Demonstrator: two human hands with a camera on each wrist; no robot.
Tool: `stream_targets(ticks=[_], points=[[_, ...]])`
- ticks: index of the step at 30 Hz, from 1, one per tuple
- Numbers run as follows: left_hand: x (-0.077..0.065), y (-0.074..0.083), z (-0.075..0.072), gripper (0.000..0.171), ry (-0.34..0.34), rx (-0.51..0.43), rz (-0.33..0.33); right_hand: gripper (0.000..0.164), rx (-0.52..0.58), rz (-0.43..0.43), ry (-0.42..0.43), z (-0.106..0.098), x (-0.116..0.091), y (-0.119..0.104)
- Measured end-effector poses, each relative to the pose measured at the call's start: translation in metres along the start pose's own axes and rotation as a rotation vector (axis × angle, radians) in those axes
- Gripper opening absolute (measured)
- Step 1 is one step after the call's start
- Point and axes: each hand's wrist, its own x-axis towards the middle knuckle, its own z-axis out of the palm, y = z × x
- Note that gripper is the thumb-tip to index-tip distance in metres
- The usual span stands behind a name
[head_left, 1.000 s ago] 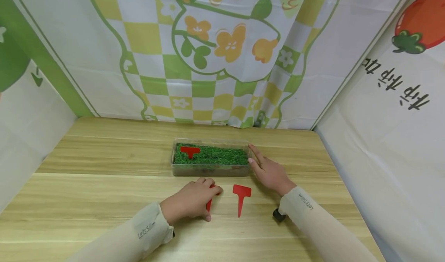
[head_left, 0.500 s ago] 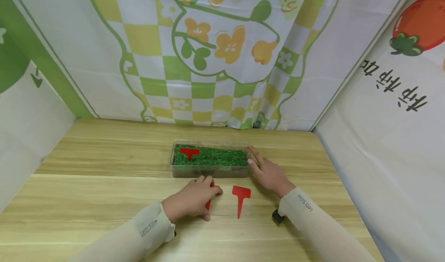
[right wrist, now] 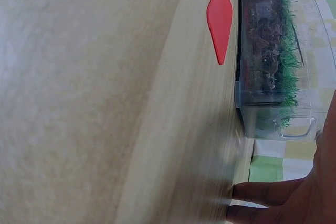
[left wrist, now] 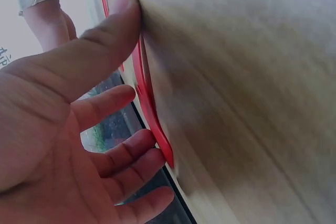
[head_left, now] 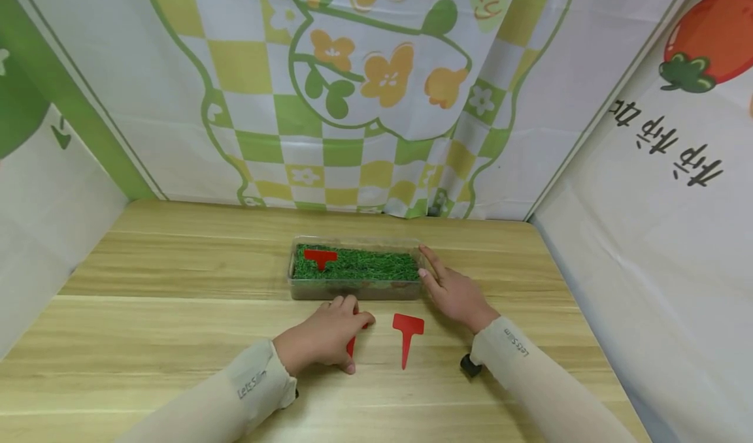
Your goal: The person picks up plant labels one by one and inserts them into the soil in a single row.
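red loose tag [head_left: 407, 336] lies near left hand [head_left: 323, 338].

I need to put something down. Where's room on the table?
The tabletop is bare left of the planter box and between box and backdrop. It's crowded in front, where the left hand partly covers one red plant label beside another, and at the box's right end, by the right hand.

A red tag [right wrist: 221, 22] lies near the clear box [right wrist: 262, 124].
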Motion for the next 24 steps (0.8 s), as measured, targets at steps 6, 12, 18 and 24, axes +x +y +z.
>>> stream_targets(ticks=[6, 12, 18, 24], points=[[0.0001, 0.0008, -0.0033, 0.090, -0.007, 0.014, -0.028, 0.062, -0.002, -0.005, 0.004, 0.0006, 0.0000, -0.0007], [0.0020, -0.0003, -0.0035, 0.096, -0.013, 0.056, -0.027, 0.062, -0.001, -0.010, 0.005, 0.0005, 0.0004, -0.0002], [0.0049, -0.0012, -0.0029, 0.099, -0.039, 0.090, -0.004, 0.061, -0.005, -0.009, 0.008, 0.0012, 0.0015, 0.0011], [0.0063, -0.0033, -0.0017, 0.099, -0.033, 0.102, 0.016, 0.062, -0.012, -0.001, 0.011, 0.0031, 0.0012, 0.0012]])
